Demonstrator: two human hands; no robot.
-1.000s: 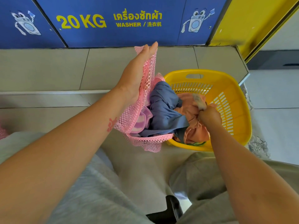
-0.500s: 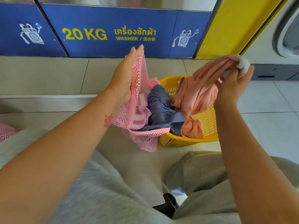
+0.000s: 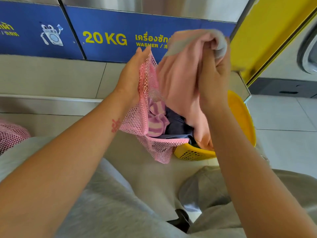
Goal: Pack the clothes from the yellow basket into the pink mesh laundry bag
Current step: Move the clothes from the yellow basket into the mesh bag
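My left hand [image 3: 132, 76] grips the raised rim of the pink mesh laundry bag [image 3: 145, 107] and keeps its mouth wide. Inside the bag lie a purple striped garment [image 3: 155, 121] and a dark blue garment [image 3: 176, 126]. My right hand [image 3: 212, 79] is shut on a peach-pink garment [image 3: 178, 78] with a grey edge, held up over the bag's mouth; its lower end hangs down toward the yellow basket [image 3: 240, 110]. The basket stands on the floor just right of the bag, mostly hidden behind my right arm.
A blue washer panel [image 3: 106, 38] marked 20 KG and a tiled step [image 3: 51, 74] rise straight ahead. A yellow panel [image 3: 267, 31] and another machine stand at the right. A second pink mesh bag [image 3: 10, 134] lies at the far left. My knees fill the foreground.
My right hand has lifted the peach garment out of the basket and carried it left, over the bag's mouth. My left hand has kept the bag's rim up.
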